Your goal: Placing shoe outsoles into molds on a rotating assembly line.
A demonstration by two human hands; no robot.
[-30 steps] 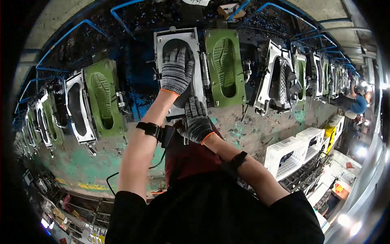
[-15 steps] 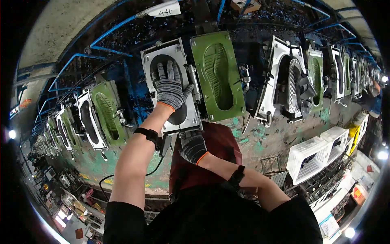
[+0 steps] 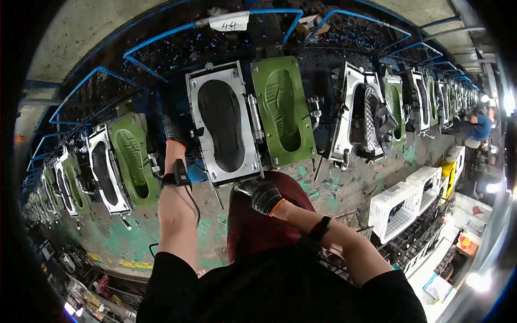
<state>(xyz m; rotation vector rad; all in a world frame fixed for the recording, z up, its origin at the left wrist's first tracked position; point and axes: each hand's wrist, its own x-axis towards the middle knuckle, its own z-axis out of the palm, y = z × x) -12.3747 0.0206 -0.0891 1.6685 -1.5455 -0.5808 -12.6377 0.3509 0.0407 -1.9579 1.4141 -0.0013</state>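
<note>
In front of me lies an opened sole mould. Its left half is a silver metal frame (image 3: 249,156) around a dark, sole-shaped piece (image 3: 221,124); its right half is a green plate (image 3: 265,102) with a ribbed sole cavity. My left hand (image 3: 172,130), in a dark striped glove with an orange cuff, is off the mould, reaching into the shadow on its left; its fingers are too dark to make out. My right hand (image 3: 265,197), gloved alike, is curled at the mould's near edge, by a small grey metal part. What its fingers close on is partly hidden.
More silver and green moulds (image 3: 129,159) line both sides. In the mould to the right stands a dark strapped sandal (image 3: 372,118). White crates (image 3: 397,212) sit on the floor at right. Blue bent rails (image 3: 188,26) run behind the moulds. A person (image 3: 479,126) is at far right.
My left hand has lifted off the dark sole-shaped piece and moved left beside the mould. My right hand has shifted slightly right, with its fingers more curled. The view has turned a little.
</note>
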